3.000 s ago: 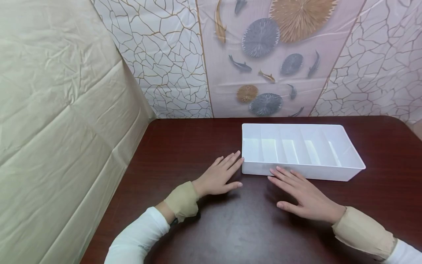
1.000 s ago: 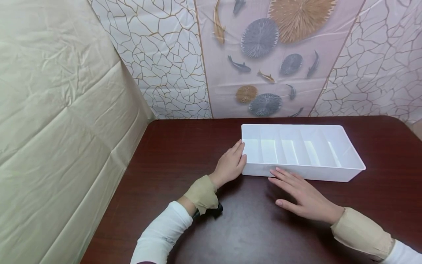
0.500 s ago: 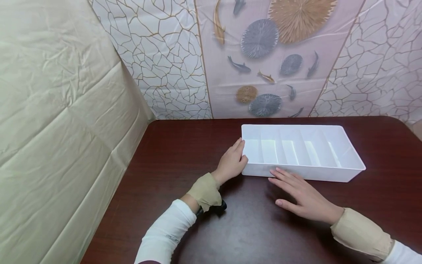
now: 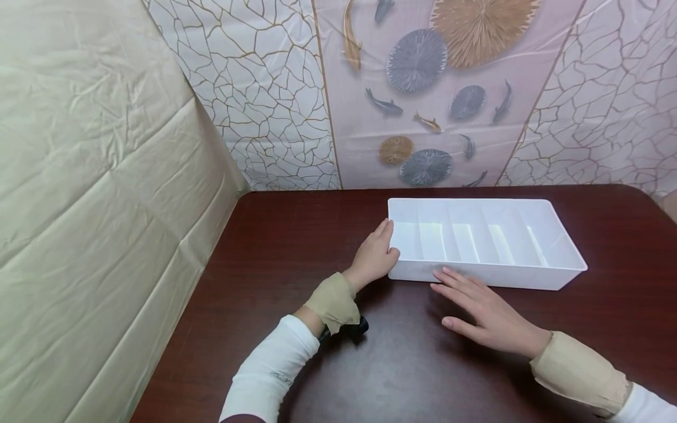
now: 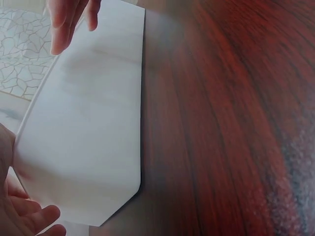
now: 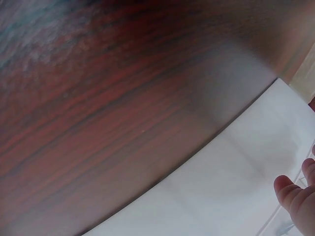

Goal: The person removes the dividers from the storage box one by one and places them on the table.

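A white divided tray point(image 4: 508, 276) with several compartments in a row stands on the dark wood table. My left hand point(image 4: 372, 257) holds its near left corner, the thumb at the front rim and the fingers along the left side. In the left wrist view, bent fingers point(image 5: 37, 219) lie at the end of the white wall point(image 5: 98, 113). My right hand point(image 4: 489, 317) is stretched out with fingers spread, fingertips right at the tray's front wall and thumb apart. The right wrist view shows part of that hand point(image 6: 300, 196) over the wall point(image 6: 221, 172).
The tabletop point(image 4: 402, 370) is glossy reddish brown. A patterned cloth point(image 4: 275, 117) hangs behind the table, and a pale cloth point(image 4: 106, 235) closes off the left side. Below the left wrist shows a small black object point(image 4: 361, 326).
Over three seconds my left hand has moved forward and right, going from spread fingers beside the tray to holding its corner. The right hand and the tray stay nearly where they were.
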`<state>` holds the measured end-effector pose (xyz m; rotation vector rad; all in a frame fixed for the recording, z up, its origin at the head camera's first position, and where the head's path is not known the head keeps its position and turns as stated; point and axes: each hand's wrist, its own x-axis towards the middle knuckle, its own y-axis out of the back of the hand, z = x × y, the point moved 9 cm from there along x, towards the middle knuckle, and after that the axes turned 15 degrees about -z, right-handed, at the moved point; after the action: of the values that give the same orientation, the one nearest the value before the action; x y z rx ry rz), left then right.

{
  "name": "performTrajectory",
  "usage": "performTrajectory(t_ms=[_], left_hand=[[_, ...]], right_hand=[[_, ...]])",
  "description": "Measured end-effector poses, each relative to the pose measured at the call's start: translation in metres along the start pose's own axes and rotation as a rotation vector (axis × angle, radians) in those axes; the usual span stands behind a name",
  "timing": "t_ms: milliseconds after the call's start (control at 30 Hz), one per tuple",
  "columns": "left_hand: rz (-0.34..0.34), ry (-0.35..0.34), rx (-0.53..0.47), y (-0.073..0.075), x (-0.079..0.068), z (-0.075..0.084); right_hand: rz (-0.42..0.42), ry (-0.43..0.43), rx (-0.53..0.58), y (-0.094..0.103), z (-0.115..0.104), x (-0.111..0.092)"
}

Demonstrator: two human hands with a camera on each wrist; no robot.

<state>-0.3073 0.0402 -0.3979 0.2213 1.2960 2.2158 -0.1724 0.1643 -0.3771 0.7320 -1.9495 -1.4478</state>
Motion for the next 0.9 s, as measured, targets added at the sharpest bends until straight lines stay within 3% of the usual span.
performTrajectory(t_ms=[500,900], left_hand=[[-0.090,0.036,-0.146,-0.009,0.013,-0.006],[-0.103,0.034,-0.257,-0.008,0.015,-0.008]], right_hand=[[-0.002,0.002,0.008,-0.003,0.001,-0.001],[0.004,0.004,0.005,-0.004,0.001,0.001]])
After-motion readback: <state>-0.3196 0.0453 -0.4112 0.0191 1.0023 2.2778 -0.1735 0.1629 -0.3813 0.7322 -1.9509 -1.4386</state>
